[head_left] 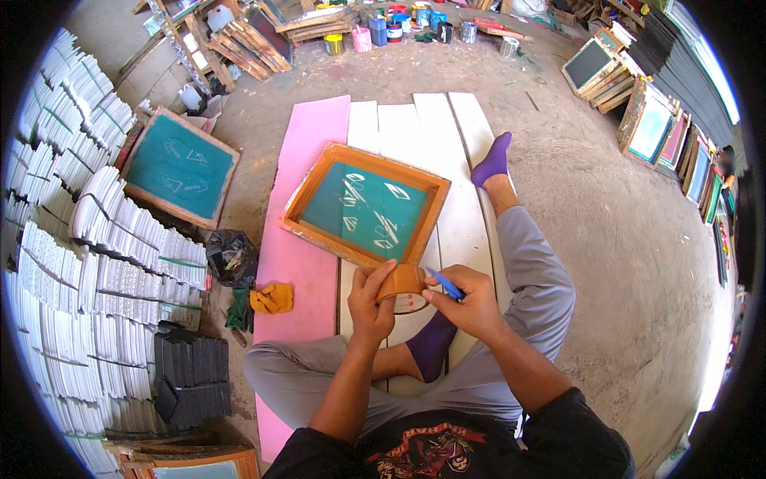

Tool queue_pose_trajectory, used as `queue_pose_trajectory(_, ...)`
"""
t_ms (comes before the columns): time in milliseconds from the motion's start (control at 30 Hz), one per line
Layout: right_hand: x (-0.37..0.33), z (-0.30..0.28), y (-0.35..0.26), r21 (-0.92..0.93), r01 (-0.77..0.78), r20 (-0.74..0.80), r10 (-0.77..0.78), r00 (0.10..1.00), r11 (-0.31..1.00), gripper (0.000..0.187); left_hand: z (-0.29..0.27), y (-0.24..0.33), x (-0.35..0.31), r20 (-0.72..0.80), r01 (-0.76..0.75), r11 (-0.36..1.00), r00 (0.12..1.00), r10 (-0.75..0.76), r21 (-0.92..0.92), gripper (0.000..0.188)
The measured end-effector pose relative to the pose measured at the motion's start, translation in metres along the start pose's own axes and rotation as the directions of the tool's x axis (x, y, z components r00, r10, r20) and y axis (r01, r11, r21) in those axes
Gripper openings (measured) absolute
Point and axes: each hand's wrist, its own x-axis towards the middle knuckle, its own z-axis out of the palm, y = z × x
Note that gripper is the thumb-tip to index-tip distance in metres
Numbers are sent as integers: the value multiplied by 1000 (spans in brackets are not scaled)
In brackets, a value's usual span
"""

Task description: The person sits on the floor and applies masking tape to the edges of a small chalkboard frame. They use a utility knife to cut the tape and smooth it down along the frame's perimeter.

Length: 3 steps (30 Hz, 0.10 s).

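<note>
My left hand (372, 305) is closed around a roll of brown packing tape (403, 280), held up above the boards in front of me. At the roll's right side, the thumb and finger of my right hand (469, 302) pinch close against the tape. A slim blue tool (447, 284) is also gripped in that hand; whether it is a cutter or a pen I cannot tell. Just beyond my hands lies a wooden silk-screen frame (437, 215) with teal mesh and pale, angular printed shapes. Its near edge sits right behind the tape roll.
White boards (435, 120) and a pink board (281, 239) lie under the frame. An orange cloth (272, 298) and a black plastic bag (233, 257) are at left, near tall white stacks (132, 279). Another teal screen (182, 166) leans there. Paint cans (394, 30) line the back.
</note>
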Motion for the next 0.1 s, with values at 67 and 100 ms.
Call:
queue_pose_trajectory(67, -1, -5, -4, -91, 53, 33, -50, 998, 994, 20, 3, -1, 1, 25, 10, 1000, 1000, -10, -1, 50)
queue_pose_trajectory(100, -1, -12, -8, -114, 44, 15, -42, 999, 992, 20, 11, -1, 3, 45, 10, 1000, 999, -10, -21, 51)
